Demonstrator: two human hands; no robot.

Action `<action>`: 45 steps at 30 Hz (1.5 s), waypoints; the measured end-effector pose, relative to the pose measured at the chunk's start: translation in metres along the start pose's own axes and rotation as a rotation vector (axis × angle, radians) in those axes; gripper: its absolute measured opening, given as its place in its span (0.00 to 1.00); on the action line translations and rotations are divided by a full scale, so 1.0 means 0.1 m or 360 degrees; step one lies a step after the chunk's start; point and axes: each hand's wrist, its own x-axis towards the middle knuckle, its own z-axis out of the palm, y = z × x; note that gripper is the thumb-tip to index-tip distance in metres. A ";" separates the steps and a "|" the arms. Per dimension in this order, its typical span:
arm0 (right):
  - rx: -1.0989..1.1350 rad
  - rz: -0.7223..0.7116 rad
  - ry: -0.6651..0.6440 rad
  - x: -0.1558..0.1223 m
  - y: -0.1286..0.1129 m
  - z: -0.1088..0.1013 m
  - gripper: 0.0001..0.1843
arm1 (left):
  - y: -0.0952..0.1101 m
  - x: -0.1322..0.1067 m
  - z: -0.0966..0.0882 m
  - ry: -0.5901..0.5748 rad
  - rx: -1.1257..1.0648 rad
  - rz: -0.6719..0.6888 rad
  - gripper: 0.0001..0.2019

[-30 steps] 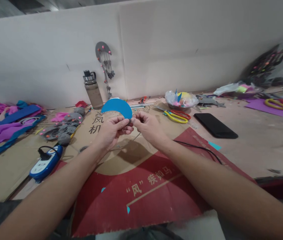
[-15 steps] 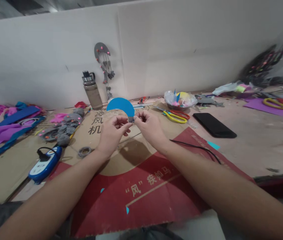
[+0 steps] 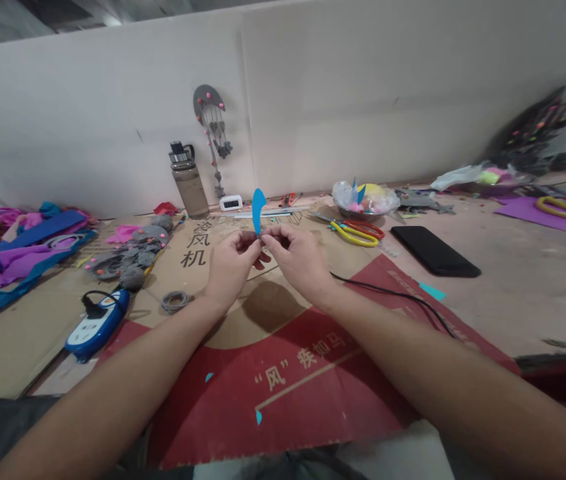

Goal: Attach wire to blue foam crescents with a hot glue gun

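My left hand (image 3: 233, 263) and right hand (image 3: 299, 259) pinch a curved flat blue piece (image 3: 259, 208); a round dark bowl (image 3: 360, 215) holds clear plastic (image 3: 343, 195) and pointed blue scraps (image 3: 361, 194).

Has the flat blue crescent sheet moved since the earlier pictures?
Yes: the blue sheet has turned, its free end swinging right, away from the translucent grey bottle.

Tinted bottle (image 3: 190, 191) standing near the wall (image 3: 343, 100); small white digital clock (image 3: 231, 203) to its right. Black phone (image 3: 435, 251) lying flat on the desk (image 3: 527, 293), right side. Blue-and-white power strip (image 3: 99, 328) at left, one black plug (image 3: 93, 308) inserted.
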 end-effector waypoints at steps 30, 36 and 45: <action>-0.0002 0.0079 0.0002 0.05 0.09 -0.05 0.09 | -0.02 0.03 -0.02 -0.0157 -0.0560 -0.0311 0.07; 0.0020 0.0129 0.0023 0.07 0.07 -0.06 0.09 | -0.02 0.04 -0.05 -0.0203 -0.0592 -0.0337 0.08; 0.0207 0.0139 -0.0047 0.08 0.09 -0.04 0.07 | -0.02 0.09 -0.10 -0.0128 -0.0719 -0.0444 0.04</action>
